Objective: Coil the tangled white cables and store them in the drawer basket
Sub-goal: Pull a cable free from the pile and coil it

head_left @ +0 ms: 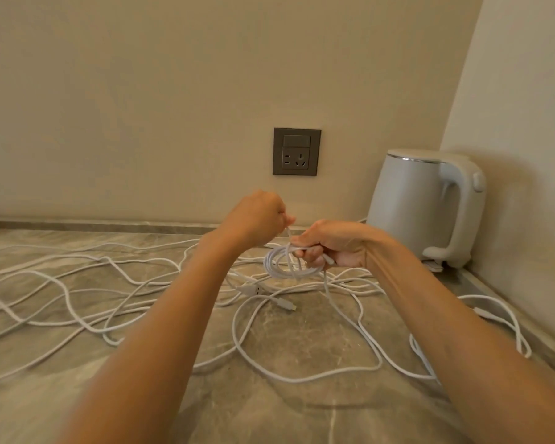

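mid frame: right hand point(332, 243) grips a small coil point(281, 265) of white cable, fingers curled round the loops. left hand point(257, 219) sits just up-left of it, fist closed, pinching the strand point(288, 233) that runs down into the coil. my read: a wrap is being laid or cinched.

the other cables point(77, 299) lie loose and crossed on the surface point(285, 411), from the left edge to lower right, some passing under both forearms. one tail drops from the coil into that mess. a plug point(285, 304) lies just below the coil. basket not in view.

risks:
- the tail crosses other loops. pulling it likely drags neighbours along or tightens a knot.
- some runs pass near the kettle point(426, 206) at right. a hard tug could snag there or shift it.
- the coil is held by fingers only. easing the grip for the next wrap could let the loops spring open.
- forearms over the loose runs could catch them on a lift.

can't tell how many separate cables there are.
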